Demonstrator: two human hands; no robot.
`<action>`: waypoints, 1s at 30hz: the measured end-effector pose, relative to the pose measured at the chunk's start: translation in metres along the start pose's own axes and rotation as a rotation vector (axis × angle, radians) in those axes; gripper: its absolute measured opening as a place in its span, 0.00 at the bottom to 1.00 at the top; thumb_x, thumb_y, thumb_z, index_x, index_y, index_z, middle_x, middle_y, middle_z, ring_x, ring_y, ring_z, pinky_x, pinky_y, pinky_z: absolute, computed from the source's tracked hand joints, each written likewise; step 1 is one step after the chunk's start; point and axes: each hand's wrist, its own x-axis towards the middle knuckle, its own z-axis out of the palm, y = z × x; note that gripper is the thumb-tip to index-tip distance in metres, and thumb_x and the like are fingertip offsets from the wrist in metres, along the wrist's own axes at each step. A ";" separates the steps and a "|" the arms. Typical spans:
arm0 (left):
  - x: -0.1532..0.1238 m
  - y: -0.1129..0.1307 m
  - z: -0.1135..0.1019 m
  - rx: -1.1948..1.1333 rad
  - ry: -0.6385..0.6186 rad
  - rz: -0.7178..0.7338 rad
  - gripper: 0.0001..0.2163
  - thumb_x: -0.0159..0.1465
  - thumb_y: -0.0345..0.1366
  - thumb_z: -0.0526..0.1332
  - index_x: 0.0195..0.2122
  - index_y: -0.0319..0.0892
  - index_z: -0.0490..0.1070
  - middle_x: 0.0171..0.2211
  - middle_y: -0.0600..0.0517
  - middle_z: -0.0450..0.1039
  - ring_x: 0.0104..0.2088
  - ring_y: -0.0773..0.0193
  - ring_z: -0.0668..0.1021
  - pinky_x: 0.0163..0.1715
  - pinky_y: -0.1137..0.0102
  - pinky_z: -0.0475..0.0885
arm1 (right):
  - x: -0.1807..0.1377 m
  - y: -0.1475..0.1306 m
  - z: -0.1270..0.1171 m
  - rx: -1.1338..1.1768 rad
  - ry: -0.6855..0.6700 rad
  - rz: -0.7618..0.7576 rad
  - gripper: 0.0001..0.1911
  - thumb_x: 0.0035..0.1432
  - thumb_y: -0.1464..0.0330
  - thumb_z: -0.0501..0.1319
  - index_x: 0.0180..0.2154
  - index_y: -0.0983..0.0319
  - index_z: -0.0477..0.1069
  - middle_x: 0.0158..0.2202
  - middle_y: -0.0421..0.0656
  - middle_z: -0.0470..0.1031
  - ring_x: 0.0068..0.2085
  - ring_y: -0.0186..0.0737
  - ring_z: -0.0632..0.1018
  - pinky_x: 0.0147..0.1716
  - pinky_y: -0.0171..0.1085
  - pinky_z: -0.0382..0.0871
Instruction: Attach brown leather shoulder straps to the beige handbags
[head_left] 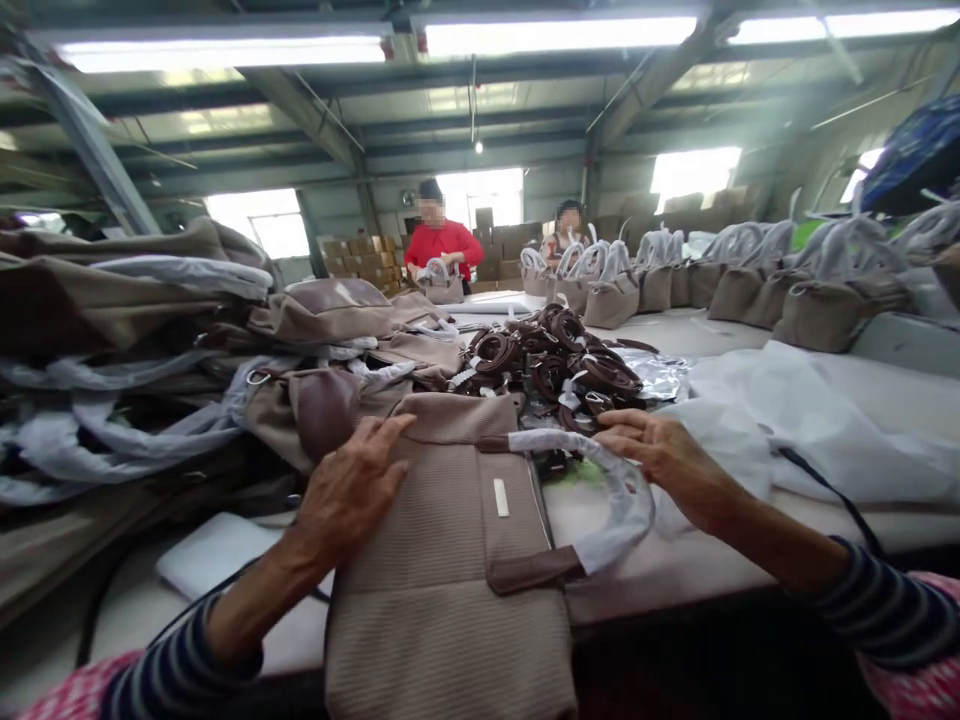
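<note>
A brown ribbed handbag (442,520) lies turned sideways in front of me, with a small pale label on its face. My left hand (349,490) rests along its left side, fingers stretched out and apart. The bag's handle (619,500), wrapped in white film, reaches out to the right from brown tabs. At the top of its loop, my right hand (656,455) has its fingers closed on the handle; part of the grip is hidden. Just behind the bag is a heap of coiled dark brown straps (555,365) with metal clasps.
More brown bags (127,300) with wrapped handles are piled high on the left. Standing bags (817,310) line the back right. White sheeting (825,420) covers the table at right. A person in red (446,245) handles a bag across the table; another person (566,235) is farther right.
</note>
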 end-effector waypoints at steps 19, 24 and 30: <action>0.009 0.057 0.036 -1.385 -0.182 -0.195 0.15 0.64 0.47 0.68 0.43 0.41 0.76 0.45 0.46 0.81 0.44 0.55 0.83 0.46 0.63 0.80 | -0.005 0.000 0.084 0.247 -0.169 -0.215 0.09 0.49 0.72 0.65 0.36 0.61 0.78 0.36 0.42 0.81 0.35 0.40 0.81 0.30 0.35 0.73; 0.005 0.032 0.037 -1.644 -0.042 -0.272 0.12 0.67 0.49 0.61 0.39 0.45 0.70 0.53 0.46 0.79 0.57 0.46 0.80 0.54 0.46 0.80 | -0.012 0.033 0.078 -0.327 -0.361 -0.471 0.11 0.57 0.73 0.59 0.39 0.59 0.79 0.43 0.46 0.81 0.47 0.47 0.79 0.49 0.47 0.74; 0.000 0.028 0.019 -1.486 -0.089 -0.176 0.07 0.55 0.35 0.72 0.35 0.43 0.77 0.44 0.48 0.82 0.54 0.48 0.81 0.59 0.56 0.77 | -0.030 0.008 0.087 -0.805 -0.514 -0.606 0.26 0.62 0.68 0.60 0.61 0.64 0.68 0.52 0.53 0.78 0.51 0.55 0.78 0.49 0.50 0.73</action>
